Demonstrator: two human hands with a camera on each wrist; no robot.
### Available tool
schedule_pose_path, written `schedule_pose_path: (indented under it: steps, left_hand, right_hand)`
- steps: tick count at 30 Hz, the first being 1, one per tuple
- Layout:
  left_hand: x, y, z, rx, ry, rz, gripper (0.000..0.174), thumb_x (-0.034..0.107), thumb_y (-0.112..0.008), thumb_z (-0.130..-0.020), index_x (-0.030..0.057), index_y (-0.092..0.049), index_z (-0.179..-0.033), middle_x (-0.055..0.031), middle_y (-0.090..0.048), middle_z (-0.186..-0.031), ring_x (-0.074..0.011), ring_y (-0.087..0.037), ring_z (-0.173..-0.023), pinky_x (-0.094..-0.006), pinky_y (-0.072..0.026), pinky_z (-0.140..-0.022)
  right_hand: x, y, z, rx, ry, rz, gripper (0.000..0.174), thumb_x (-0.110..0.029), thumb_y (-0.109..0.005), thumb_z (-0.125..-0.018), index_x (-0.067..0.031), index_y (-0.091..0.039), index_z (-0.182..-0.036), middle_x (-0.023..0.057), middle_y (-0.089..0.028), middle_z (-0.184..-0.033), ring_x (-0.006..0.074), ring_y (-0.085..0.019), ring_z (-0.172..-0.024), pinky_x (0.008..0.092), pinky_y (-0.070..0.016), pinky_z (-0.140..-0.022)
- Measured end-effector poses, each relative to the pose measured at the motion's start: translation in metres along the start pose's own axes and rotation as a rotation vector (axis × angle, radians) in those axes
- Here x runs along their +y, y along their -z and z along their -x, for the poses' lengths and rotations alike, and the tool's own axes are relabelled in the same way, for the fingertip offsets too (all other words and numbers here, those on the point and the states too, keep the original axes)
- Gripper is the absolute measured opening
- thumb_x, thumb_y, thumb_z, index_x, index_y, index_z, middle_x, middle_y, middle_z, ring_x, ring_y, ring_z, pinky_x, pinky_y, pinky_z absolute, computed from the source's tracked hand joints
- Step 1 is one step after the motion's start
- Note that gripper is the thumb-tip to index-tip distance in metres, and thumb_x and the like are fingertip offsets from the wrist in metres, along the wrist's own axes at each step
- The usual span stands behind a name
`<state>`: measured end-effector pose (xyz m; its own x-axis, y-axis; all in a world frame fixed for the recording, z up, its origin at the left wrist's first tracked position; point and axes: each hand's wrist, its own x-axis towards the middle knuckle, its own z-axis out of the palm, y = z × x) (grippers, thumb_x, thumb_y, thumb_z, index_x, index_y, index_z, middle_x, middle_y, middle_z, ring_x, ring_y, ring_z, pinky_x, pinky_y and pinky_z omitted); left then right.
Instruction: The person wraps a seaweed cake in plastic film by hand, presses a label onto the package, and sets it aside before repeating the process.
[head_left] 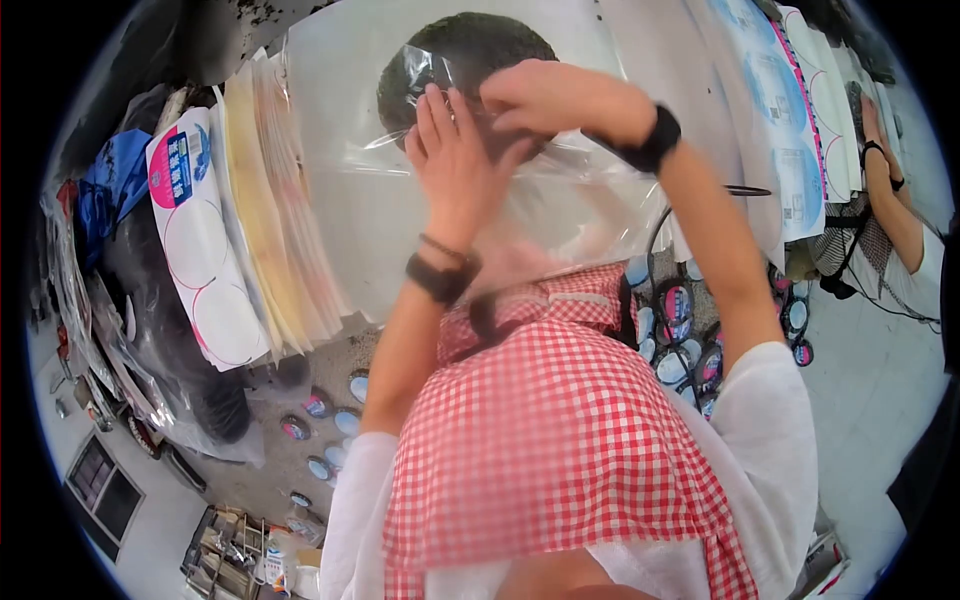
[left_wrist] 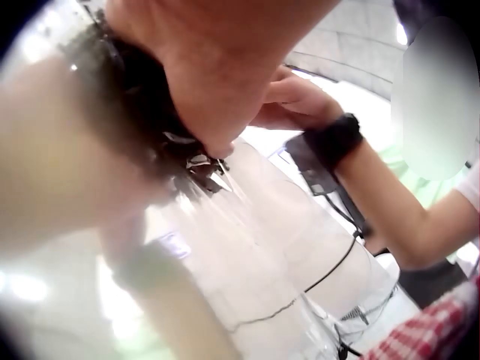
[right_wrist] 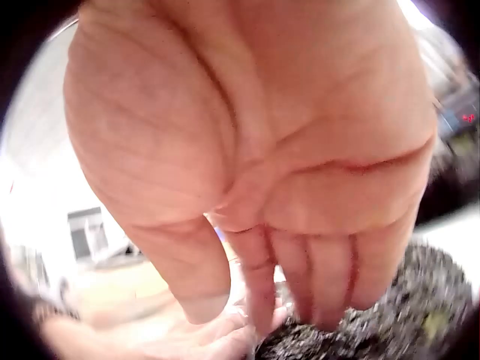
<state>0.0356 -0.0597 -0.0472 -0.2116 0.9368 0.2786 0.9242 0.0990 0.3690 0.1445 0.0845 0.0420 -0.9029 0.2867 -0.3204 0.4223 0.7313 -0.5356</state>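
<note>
Cluttered workshop all round; we logged both hands on a clear bag [head_left: 590, 205] holding a dark round pad [head_left: 470, 45].
Left hand [head_left: 455, 165] lay flat, fingers straight, pressed on the bag just under the pad. Right hand [head_left: 550, 95] bent over the pad's edge, fingertips touching it; its grip we couldn't tell. Stacked sheets [head_left: 255, 210] crowded the left side, round lids [head_left: 335, 420] lay scattered below, another person's arm [head_left: 895, 195] sat far right, well apart.

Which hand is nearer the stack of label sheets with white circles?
Left. The left hand presses the clear plastic bag on the side toward the stack of label sheets; the right hand sits beyond it, over the dark disc.
</note>
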Motion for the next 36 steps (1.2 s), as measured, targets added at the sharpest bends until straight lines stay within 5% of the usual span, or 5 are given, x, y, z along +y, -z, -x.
schedule_pose_path:
  steps: [2, 13, 20, 24, 36]
  left_hand:
    - [0.0, -0.008, -0.008, -0.037, 0.047, -0.158, 0.075, 0.049, -0.056, -0.089, 0.0009, -0.039, -0.143, -0.0221, -0.034, -0.15, -0.0339, -0.028, -0.139, -0.0496, -0.0225, -0.107]
    - [0.007, -0.009, -0.009, -0.007, 0.132, -0.278, 0.055, 0.032, -0.051, -0.093, 0.0129, -0.042, -0.145, -0.0323, -0.019, -0.151, -0.0553, -0.019, -0.135, -0.0629, -0.016, -0.107]
    - [0.001, -0.013, -0.01, -0.043, 0.128, -0.178, 0.055, 0.028, -0.052, -0.093, 0.0144, -0.042, -0.145, -0.0305, -0.022, -0.151, -0.0555, -0.017, -0.136, -0.0656, -0.0141, -0.108]
    - [0.003, -0.014, -0.01, -0.039, 0.155, -0.223, 0.056, 0.027, -0.051, -0.092, 0.0138, -0.041, -0.146, -0.0374, -0.02, -0.149, -0.0581, -0.015, -0.136, -0.0676, -0.013, -0.107]
    - [-0.004, -0.006, -0.025, 0.068, 0.114, 0.473, 0.039, 0.004, -0.057, -0.084, 0.0046, -0.058, -0.122, -0.0267, -0.038, -0.143, -0.0508, -0.04, -0.126, -0.0557, -0.0337, -0.105]
  right_hand:
    - [-0.016, -0.013, 0.019, 0.919, 0.21, 0.634, 0.032, -0.031, -0.069, -0.078, 0.0002, -0.063, -0.079, 0.0076, -0.064, -0.083, 0.0301, -0.061, -0.077, 0.0387, -0.0492, -0.069]
    - [-0.038, -0.089, 0.022, 0.849, -0.509, 0.36, 0.064, -0.045, -0.066, -0.083, -0.0087, -0.054, -0.134, 0.0252, -0.026, -0.154, 0.0352, -0.024, -0.144, 0.0512, -0.0245, -0.111]
    - [-0.071, -0.136, 0.072, 0.589, -0.05, 0.1, 0.051, -0.039, -0.067, -0.084, -0.0029, -0.06, -0.119, 0.0092, -0.063, -0.094, 0.0279, -0.061, -0.074, 0.0392, -0.0513, -0.069]
    - [-0.032, -0.096, 0.043, 0.726, -0.672, 0.219, 0.045, -0.031, -0.066, -0.085, -0.0002, -0.062, -0.118, 0.0223, -0.057, -0.118, 0.0335, -0.056, -0.106, 0.0398, -0.0484, -0.084]
    - [-0.019, -0.103, -0.021, 1.088, -0.31, -0.527, 0.046, -0.005, -0.066, -0.075, -0.0026, -0.054, -0.119, 0.0226, -0.045, -0.131, 0.0391, -0.05, -0.112, 0.0459, -0.0437, -0.096]
